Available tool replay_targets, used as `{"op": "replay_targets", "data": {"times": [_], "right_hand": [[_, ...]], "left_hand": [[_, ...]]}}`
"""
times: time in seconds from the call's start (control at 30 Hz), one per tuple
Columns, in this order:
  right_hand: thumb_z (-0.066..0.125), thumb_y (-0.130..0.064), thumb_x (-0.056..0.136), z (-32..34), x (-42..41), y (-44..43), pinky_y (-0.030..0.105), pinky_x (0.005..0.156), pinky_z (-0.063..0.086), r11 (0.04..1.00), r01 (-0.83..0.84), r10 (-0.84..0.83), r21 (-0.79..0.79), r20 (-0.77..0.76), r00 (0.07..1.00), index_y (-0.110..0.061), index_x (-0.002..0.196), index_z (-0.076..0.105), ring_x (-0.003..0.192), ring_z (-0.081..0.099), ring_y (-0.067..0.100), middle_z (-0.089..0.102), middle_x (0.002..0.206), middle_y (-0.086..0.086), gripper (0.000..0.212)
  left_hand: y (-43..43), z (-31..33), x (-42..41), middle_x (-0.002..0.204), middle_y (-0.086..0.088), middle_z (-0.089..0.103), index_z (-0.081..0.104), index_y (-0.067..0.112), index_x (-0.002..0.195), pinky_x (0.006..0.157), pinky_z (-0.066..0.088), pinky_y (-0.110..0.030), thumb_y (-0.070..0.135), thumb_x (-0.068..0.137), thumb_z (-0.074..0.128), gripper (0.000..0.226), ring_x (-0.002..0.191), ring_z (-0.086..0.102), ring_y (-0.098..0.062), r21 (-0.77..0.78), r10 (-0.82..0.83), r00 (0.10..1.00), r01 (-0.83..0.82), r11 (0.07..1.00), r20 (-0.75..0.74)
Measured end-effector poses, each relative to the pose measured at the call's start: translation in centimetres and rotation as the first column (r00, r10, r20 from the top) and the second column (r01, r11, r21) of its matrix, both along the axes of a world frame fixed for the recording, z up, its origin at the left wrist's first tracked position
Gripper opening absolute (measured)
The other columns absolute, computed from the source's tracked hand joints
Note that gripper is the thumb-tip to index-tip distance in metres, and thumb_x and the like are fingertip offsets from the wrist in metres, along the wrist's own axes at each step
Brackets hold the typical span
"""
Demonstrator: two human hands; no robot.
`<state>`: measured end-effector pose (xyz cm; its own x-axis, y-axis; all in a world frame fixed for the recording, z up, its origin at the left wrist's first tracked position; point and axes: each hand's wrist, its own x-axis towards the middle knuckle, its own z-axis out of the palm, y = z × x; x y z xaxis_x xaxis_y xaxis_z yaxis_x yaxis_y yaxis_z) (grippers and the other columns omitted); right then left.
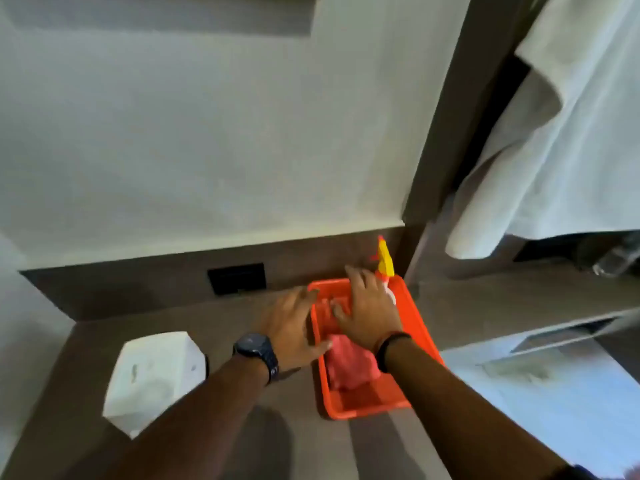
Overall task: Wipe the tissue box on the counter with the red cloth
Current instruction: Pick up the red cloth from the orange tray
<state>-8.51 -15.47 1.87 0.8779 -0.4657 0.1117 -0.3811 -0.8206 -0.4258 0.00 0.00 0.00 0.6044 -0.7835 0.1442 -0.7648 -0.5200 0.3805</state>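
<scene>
A white tissue box (156,372) stands on the brown counter (69,393) at the left. A red cloth (348,368) lies crumpled inside an orange tray (420,327) to the right of the box. My left hand (294,323), with a dark watch on its wrist, rests flat at the tray's left rim, its thumb touching the cloth. My right hand (369,306) hovers over the tray with fingers spread, just beyond the cloth and holding nothing. Both hands are apart from the tissue box.
A spray bottle with a yellow trigger head (385,261) stands at the tray's far right corner. A black wall socket (237,278) sits behind the counter. White fabric (554,133) hangs at the upper right above a lower shelf.
</scene>
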Motion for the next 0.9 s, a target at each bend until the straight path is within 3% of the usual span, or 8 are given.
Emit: {"op": "replay_targets", "data": {"times": [0.07,0.17,0.27,0.4,0.53,0.67,0.8,0.9], "right_hand": [[0.062,-0.038,0.083,-3.8,-0.8,-0.1,0.046,0.107,0.042,0.998,-0.05,0.058,0.046,-0.182,0.982,-0.014,0.143,0.039,0.133,0.044,0.037,0.046,0.145,0.016,0.069],[0.062,-0.053,0.076,-9.6,-2.5,-0.2,0.052,0.109,0.04,0.987,-0.144,0.161,0.072,-0.437,0.885,-0.025,0.144,0.033,0.138,0.038,0.036,0.041,0.15,0.013,0.079],[0.063,-0.064,0.07,-12.3,-2.6,-0.7,0.057,0.115,0.031,0.967,-0.255,0.225,0.013,-0.515,0.827,-0.029,0.15,0.018,0.147,0.024,0.039,0.026,0.16,0.016,0.098],[0.068,-0.063,0.071,-13.6,-1.9,-1.6,0.06,0.114,0.03,0.951,-0.309,0.255,-0.011,-0.538,0.803,-0.034,0.151,0.011,0.149,0.019,0.039,0.02,0.162,0.013,0.102],[0.064,-0.052,0.079,-13.6,-1.2,-2.2,0.054,0.106,0.042,0.95,-0.31,0.259,-0.032,-0.47,0.844,-0.032,0.148,0.025,0.141,0.032,0.036,0.035,0.154,0.012,0.082],[0.055,-0.039,0.089,-13.9,-1.7,-2.2,0.049,0.109,0.042,0.971,-0.24,0.226,-0.001,-0.332,0.916,-0.026,0.148,0.033,0.139,0.04,0.034,0.046,0.151,0.012,0.064],[0.054,-0.026,0.087,-11.9,-1.3,-0.8,0.047,0.091,0.053,0.962,0.075,-0.082,0.262,0.016,0.996,-0.023,0.145,0.042,0.103,0.067,0.036,0.071,0.118,0.015,0.059],[0.053,-0.024,0.085,-9.2,0.8,2.1,0.033,0.085,0.052,0.878,0.128,-0.305,0.461,0.333,0.893,-0.023,0.14,0.049,0.097,0.069,0.023,0.074,0.105,0.002,0.055]], "left_hand": [[-0.7,-3.3,-0.1,0.15,-0.014,0.032,0.025,0.02,0.145,0.111,0.031,-0.043,0.071,0.063,0.066,0.105,0.135,0.032,-0.03,0.132,-0.069,0.996,0.076,0.988,-0.056],[-1.0,-8.1,-0.3,0.159,-0.01,0.006,0.004,0.024,0.148,0.117,0.013,-0.042,0.086,0.049,0.057,0.128,0.143,0.009,-0.025,0.286,-0.094,0.985,0.132,0.949,-0.142],[-1.4,-10.7,-0.1,0.159,-0.008,-0.012,-0.011,0.023,0.147,0.115,-0.002,-0.039,0.093,0.043,0.055,0.141,0.144,-0.008,-0.021,0.311,-0.136,0.973,0.189,0.932,-0.184],[-1.8,-12.3,0.0,0.157,-0.006,-0.02,-0.017,0.018,0.145,0.112,-0.005,-0.036,0.099,0.035,0.047,0.151,0.143,-0.014,-0.02,0.298,-0.148,0.966,0.207,0.932,-0.21],[-1.8,-12.8,-0.1,0.157,-0.009,-0.019,-0.017,0.015,0.145,0.117,0.001,-0.042,0.101,0.037,0.042,0.15,0.144,-0.013,-0.022,0.278,-0.156,0.966,0.211,0.937,-0.208],[-1.8,-12.5,-0.3,0.158,-0.01,-0.016,-0.016,0.014,0.145,0.118,0.002,-0.042,0.1,0.038,0.04,0.149,0.145,-0.009,-0.025,0.285,-0.152,0.969,0.205,0.936,-0.196],[-0.8,-9.9,0.9,0.159,-0.009,-0.012,-0.013,0.018,0.146,0.118,-0.003,-0.041,0.099,0.037,0.045,0.147,0.145,-0.009,-0.022,0.291,-0.116,0.963,0.186,0.938,-0.242],[2.1,-5.4,3.8,0.158,-0.014,0.012,0.01,0.013,0.148,0.119,0.01,-0.046,0.096,0.044,0.043,0.137,0.145,0.006,-0.025,0.173,-0.041,0.987,0.068,0.983,-0.155]]}}
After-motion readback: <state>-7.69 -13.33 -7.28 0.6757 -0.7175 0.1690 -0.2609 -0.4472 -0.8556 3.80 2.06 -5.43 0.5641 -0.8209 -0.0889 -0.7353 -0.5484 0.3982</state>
